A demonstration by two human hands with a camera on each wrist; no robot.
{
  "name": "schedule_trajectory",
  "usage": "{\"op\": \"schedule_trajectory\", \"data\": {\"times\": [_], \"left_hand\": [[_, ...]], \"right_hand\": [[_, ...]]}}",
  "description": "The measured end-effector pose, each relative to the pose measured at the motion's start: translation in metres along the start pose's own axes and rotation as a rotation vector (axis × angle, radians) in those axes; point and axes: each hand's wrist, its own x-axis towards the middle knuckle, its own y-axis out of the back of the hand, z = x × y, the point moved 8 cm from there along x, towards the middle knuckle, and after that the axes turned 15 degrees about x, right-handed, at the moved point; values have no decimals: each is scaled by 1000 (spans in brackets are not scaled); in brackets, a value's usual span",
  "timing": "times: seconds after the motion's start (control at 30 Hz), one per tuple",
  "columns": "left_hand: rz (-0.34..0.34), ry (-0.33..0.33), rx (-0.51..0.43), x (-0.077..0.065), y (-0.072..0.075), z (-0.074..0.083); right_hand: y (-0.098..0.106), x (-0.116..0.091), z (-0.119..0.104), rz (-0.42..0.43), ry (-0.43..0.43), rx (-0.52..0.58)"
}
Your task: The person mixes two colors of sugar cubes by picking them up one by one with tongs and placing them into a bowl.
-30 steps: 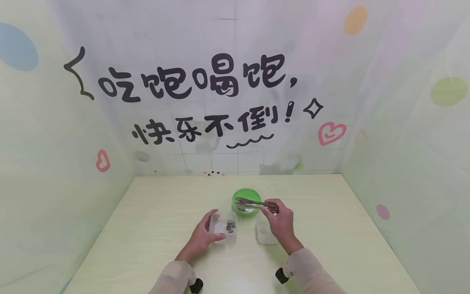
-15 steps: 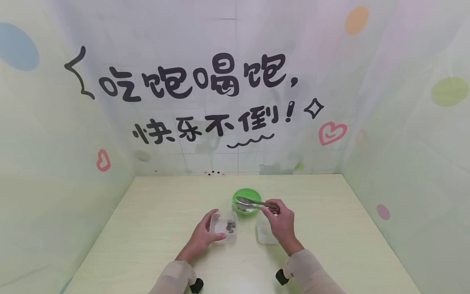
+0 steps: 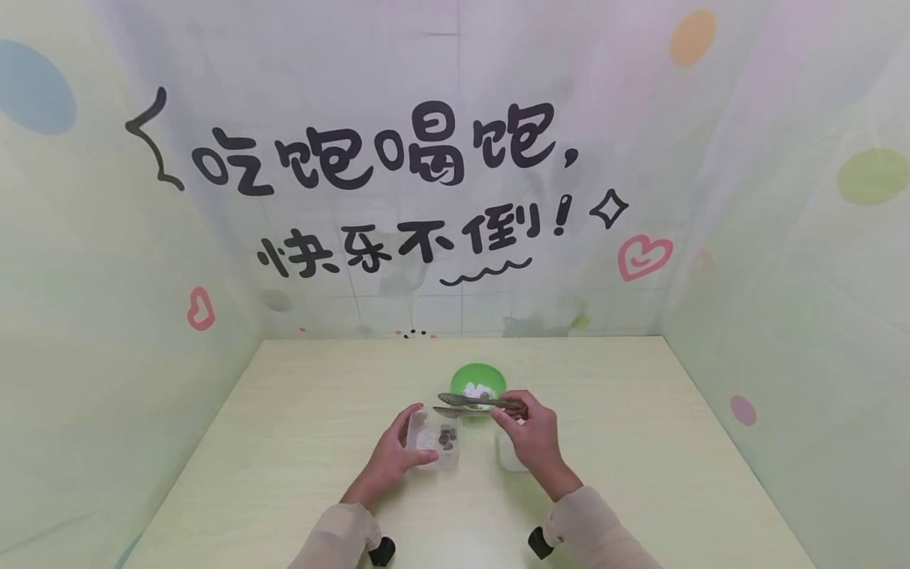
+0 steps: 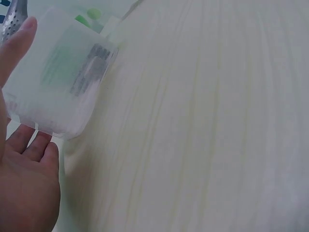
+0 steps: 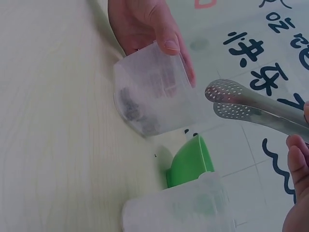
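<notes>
My left hand [image 3: 391,454] grips a translucent plastic container [image 3: 428,437], thumb along its near side and fingers around the far left side. Several small dark grey pieces [image 3: 448,436] lie at the right inside it. In my right hand [image 3: 538,439] is a pair of metal tongs [image 3: 469,401] with perforated tips, pointing left. The tips [image 5: 227,91] stand slightly apart beside the container's opening, and nothing shows between them. Behind the tongs sits a green bowl [image 3: 465,374] holding white pieces [image 3: 475,390] and a greyish one.
A second translucent container [image 3: 510,457] stands on the table right of the first, partly hidden by my right hand. The pale wooden table [image 3: 306,411] is enclosed by printed cloth walls [image 3: 320,308] at the back and sides. A tiny dark speck [image 5: 155,155] lies near the bowl.
The tongs have moved left and nearer, from over the green bowl to beside the held container's far right edge. More of the bowl's white contents shows. The left hand stays in place.
</notes>
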Motion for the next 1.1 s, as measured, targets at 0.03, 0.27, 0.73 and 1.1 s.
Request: {"op": "schedule_trajectory", "data": {"times": [0.03, 0.27, 0.73, 1.1], "left_hand": [[-1, -1, 7, 0, 0, 0], [0, -8, 18, 0, 0, 0], [1, -15, 23, 2, 0, -3], [-2, -10, 21, 1, 0, -1]], "right_hand": [[-1, 0, 0, -10, 0, 1], [-10, -5, 4, -111, -23, 61], [-23, -10, 8, -217, -75, 14], [-36, -11, 6, -323, -94, -113]]}}
